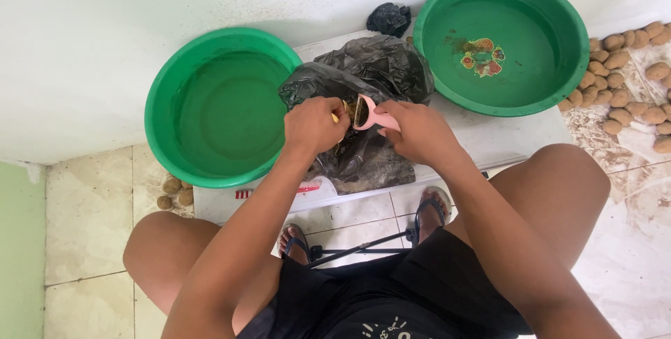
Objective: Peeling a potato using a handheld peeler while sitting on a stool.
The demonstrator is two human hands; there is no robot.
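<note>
My left hand (314, 126) is closed around a small potato (344, 110), mostly hidden by the fingers, with a bit of yellowish peeled flesh showing. In my right hand (414, 129) I grip a pink peeler (370, 115), its blade set against the potato. Both hands meet above a crumpled black plastic bag (374, 73) spread on a white board (489, 136).
A green basin (168, 80) of water stands at the left, another green basin (573, 38) with water and a coloured motif at the right. A pile of unpeeled potatoes (629, 73) lies on the floor at the far right, a few more potatoes (173, 191) under the left basin. My sandalled feet rest below the board.
</note>
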